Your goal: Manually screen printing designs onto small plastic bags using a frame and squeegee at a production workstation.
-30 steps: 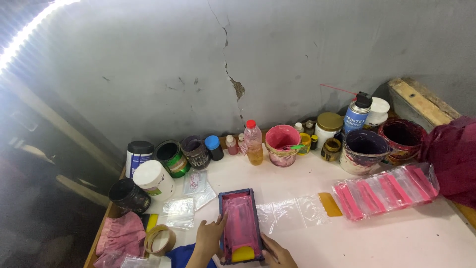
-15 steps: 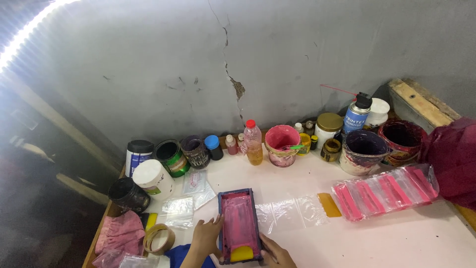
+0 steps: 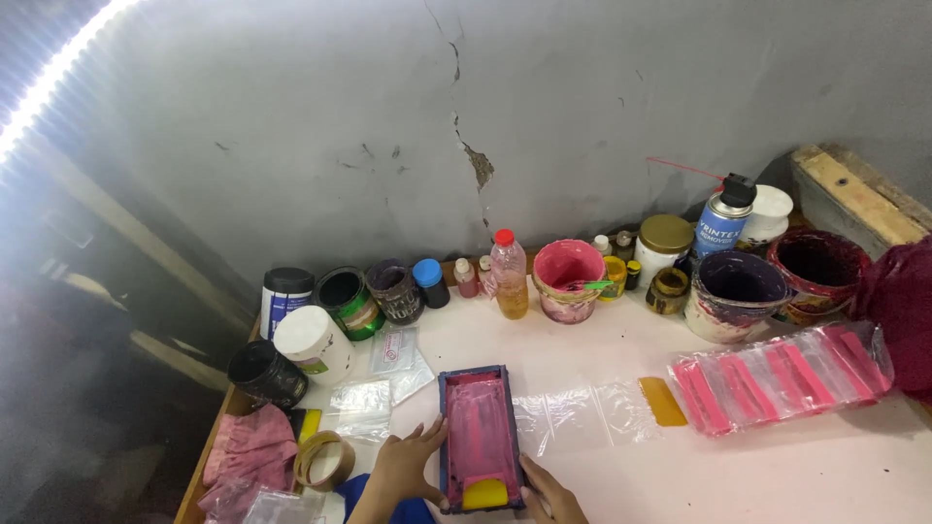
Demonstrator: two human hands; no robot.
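A blue spray can (image 3: pixel 722 221) with a black cap and a label stands at the far right by the wall. At the far left stands a white tub (image 3: pixel 284 300) with a black lid and blue label, and just right of it a green labelled tin (image 3: pixel 348 302). Near them lies a small clear packet (image 3: pixel 393 350) with a printed label. A clear bag of pink strips (image 3: pixel 782 376) lies at the right, and flat clear bags (image 3: pixel 582 415) lie mid-table.

A single head-worn camera looks steeply down and forward over a white worktable (image 3: pixel 777 466) toward a cracked grey wall (image 3: pixel 466 146), with both hands close at the bottom edge
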